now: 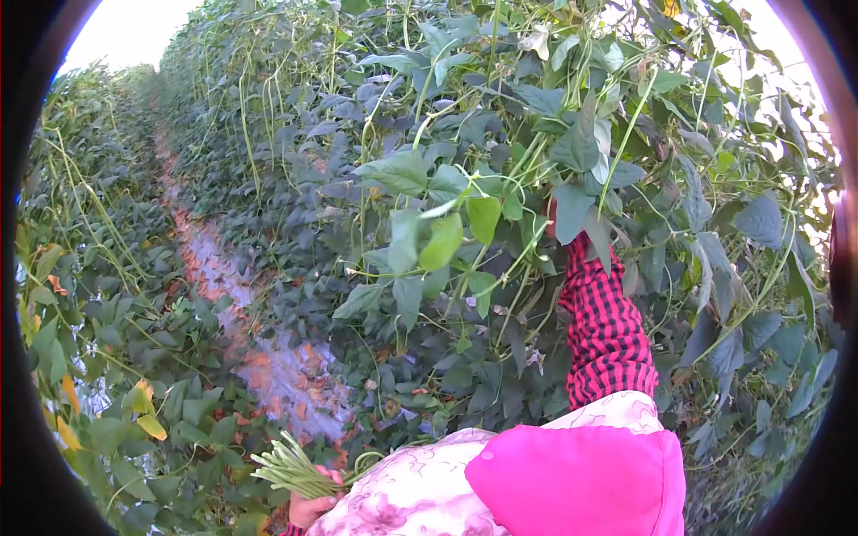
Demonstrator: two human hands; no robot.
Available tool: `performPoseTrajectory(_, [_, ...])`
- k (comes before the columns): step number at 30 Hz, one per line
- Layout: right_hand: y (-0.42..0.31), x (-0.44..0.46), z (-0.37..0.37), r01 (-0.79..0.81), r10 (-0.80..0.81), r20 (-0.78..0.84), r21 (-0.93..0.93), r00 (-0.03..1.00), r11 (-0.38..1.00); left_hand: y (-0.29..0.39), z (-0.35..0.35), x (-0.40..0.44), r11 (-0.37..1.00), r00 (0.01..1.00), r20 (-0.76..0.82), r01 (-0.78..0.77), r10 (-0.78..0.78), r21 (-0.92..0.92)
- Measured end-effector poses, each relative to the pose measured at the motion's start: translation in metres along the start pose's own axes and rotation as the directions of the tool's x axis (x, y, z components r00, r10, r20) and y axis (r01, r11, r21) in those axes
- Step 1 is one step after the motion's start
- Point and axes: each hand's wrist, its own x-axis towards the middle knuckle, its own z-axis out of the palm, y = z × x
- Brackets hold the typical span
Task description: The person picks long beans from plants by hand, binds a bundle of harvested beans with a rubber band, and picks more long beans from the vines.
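Observation:
Low at the bottom of the head view, my left hand (313, 507) is closed around a bunch of long green beans (299, 469), their ends fanning out to the left. My right arm, in a red and black checked sleeve (608, 326), reaches forward into the tall bean vines (500, 116). Only a sliver of my right hand (551, 217) shows between the leaves; its fingers are hidden, so what it touches cannot be made out. Broad leaves (576, 147) hang over that wrist. A long thin bean pod (630, 129) dangles just above it.
A narrow path (286, 380), strewn with dry brown leaves, runs away to the upper left between two rows of vines. The left row (98, 357) has some yellow leaves. Bright pink cloth (581, 478) and a pale patterned garment (420, 487) cover the lower middle.

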Motion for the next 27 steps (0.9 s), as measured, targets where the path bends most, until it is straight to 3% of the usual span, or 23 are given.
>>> performPoseTrajectory(9, [-0.018,-0.008,-0.037,0.034,-0.036,0.065,0.040,0.997,0.999,-0.003,-0.009,0.004,0.999,0.999,-0.018,0.046,-0.047,-0.014])
performPoseTrajectory(13, [-0.028,0.006,-0.040,0.091,-0.090,-0.011,0.039,0.996,0.995,-0.001,-0.003,0.004,0.999,0.998,-0.024,0.050,-0.050,-0.008])
performPoseTrajectory(19, [-0.077,0.097,-0.074,0.280,-0.275,-0.203,-0.004,0.940,0.960,-0.006,-0.006,-0.005,0.998,0.997,-0.037,0.061,-0.061,0.000])
performPoseTrajectory(27, [-0.105,0.137,-0.099,0.335,-0.333,-0.253,-0.034,0.908,0.941,-0.007,-0.004,-0.002,0.996,0.996,-0.001,0.088,-0.088,0.009])
